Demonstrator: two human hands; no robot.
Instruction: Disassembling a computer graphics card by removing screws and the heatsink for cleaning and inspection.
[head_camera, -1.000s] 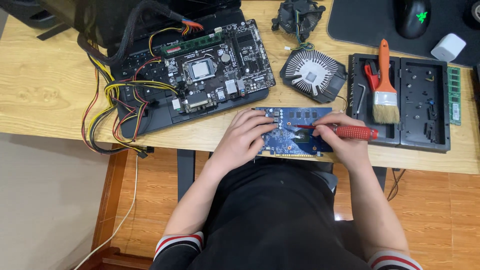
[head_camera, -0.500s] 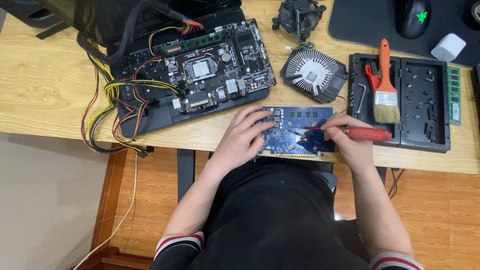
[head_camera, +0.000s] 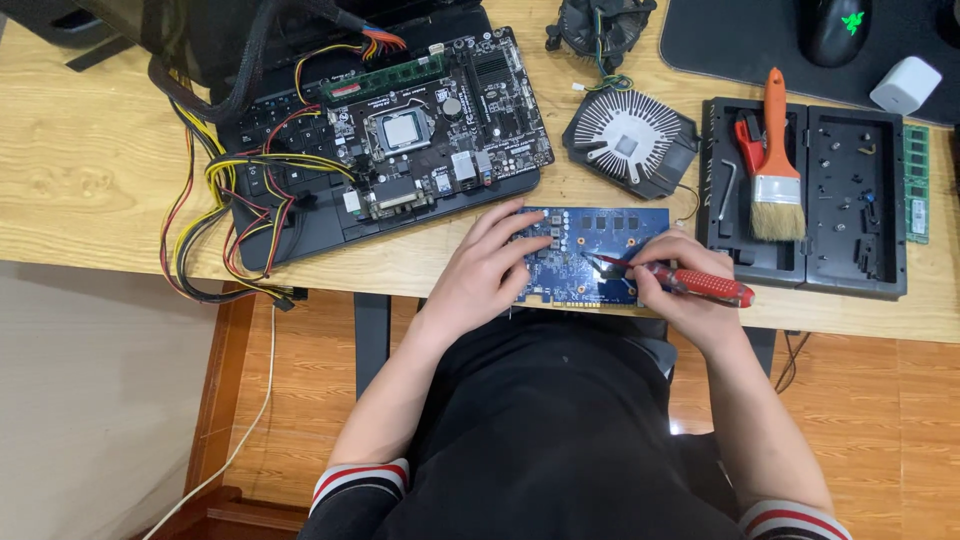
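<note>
A blue circuit card (head_camera: 600, 245) lies flat at the near edge of the wooden desk (head_camera: 90, 190). My left hand (head_camera: 485, 265) rests on its left end, fingers spread and pressing it down. My right hand (head_camera: 685, 290) grips a red-handled screwdriver (head_camera: 700, 284), its tip touching the card's lower middle.
A black motherboard (head_camera: 430, 130) with bundled wires (head_camera: 235, 215) sits at the back left. A round finned cooler (head_camera: 625, 140) lies behind the card. To the right is an open black tool case (head_camera: 850, 200) with an orange-handled brush (head_camera: 775, 160), and a green memory stick (head_camera: 916, 185).
My right hand and the screwdriver have shifted slightly on the card; the left hand stays pressed on its left end.
</note>
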